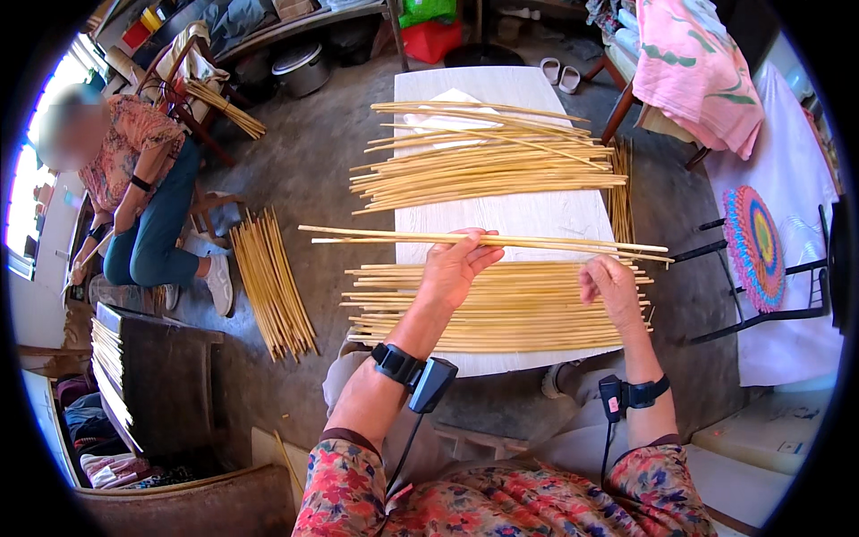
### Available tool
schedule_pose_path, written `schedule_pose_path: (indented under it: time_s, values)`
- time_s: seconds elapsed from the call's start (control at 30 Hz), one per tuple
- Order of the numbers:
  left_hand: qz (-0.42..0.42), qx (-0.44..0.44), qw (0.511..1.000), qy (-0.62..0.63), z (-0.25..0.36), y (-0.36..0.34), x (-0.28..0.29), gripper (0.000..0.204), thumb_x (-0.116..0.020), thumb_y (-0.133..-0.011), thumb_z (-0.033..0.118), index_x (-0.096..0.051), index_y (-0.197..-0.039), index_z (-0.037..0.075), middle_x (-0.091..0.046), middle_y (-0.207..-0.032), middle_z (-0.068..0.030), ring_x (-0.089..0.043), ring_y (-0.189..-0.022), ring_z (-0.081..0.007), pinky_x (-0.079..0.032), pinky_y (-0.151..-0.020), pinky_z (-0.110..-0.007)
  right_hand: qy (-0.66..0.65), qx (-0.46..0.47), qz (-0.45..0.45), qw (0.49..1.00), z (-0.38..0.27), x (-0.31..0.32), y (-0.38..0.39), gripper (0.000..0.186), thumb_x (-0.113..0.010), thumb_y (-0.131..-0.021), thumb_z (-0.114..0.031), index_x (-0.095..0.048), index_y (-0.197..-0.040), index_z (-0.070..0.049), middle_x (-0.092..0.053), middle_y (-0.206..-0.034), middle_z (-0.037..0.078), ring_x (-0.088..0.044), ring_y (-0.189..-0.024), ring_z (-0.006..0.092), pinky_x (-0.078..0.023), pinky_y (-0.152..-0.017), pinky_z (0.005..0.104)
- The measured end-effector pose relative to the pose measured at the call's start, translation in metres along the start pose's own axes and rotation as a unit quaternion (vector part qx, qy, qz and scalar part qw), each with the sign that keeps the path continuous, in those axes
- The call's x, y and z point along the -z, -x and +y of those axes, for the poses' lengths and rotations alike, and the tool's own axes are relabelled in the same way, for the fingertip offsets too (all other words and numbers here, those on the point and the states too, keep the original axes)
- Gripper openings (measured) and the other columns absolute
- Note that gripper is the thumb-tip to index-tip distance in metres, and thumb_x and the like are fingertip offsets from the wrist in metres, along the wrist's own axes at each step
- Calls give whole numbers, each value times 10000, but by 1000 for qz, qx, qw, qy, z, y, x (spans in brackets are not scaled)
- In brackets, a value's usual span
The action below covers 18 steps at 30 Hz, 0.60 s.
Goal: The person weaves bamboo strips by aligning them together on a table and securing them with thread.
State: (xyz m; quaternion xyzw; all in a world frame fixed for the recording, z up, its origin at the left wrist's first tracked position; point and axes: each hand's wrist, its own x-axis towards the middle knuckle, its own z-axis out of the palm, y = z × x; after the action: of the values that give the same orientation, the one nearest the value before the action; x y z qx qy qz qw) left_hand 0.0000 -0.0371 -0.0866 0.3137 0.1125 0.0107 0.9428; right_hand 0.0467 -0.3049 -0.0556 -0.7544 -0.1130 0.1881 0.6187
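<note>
My left hand (461, 259) is closed around two long, pale bamboo sticks (353, 234), held level across the gap between two rows of sticks on the white table (492, 210). My right hand (604, 286) hovers just below their right part, over the near row (483, 318), its fingers curled with no stick seen in them. The far row (483, 166) lies loosely spread, partly over a white sheet.
A seated person (143, 170) at left handles thin sticks beside a floor bundle (273, 286). A dark box (161, 385) stands at lower left. A pink-draped chair (689, 80) and a stool with a colourful round seat (752, 251) are at right; slippers (559, 76) lie behind.
</note>
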Motion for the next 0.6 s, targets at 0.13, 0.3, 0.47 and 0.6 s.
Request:
schedule_pose_path:
  time_s: [0.13,0.3,0.47,0.6]
  values:
    - [-12,21,1000,12,-13,2,-4,127,-515,-871,66,-548,-944,-32,-590,-993,-200,-610,-889,-284,-527,-823,-383,343,382,111,851,-29,-31,-3,233,-649,-721,-44,-597,-949,-47,-541,-850,94,-551,-826,236,-448,-690,305]
    - [-37,37,999,12,-27,8,-11,130,-526,-876,89,-576,-948,-7,-596,-1014,-201,-607,-915,-279,-509,-851,-400,484,374,74,788,-17,-47,-10,342,-674,-680,-94,-596,-1013,-79,-535,-829,60,-536,-795,218,-432,-719,326]
    - [-45,41,998,26,-24,12,-9,131,-525,-879,93,-575,-955,-2,-600,-1008,-195,-610,-907,-274,-510,-848,-395,499,391,70,770,-21,-52,-13,371,-682,-669,-106,-603,-1031,-105,-503,-763,33,-521,-724,202,-432,-650,317]
    - [-45,48,997,28,-22,14,-9,136,-522,-881,97,-571,-957,-5,-603,-1008,-190,-613,-903,-267,-510,-847,-391,494,402,72,768,-22,-55,-14,382,-694,-655,-113,-609,-1027,-122,-485,-732,26,-514,-680,187,-429,-593,301]
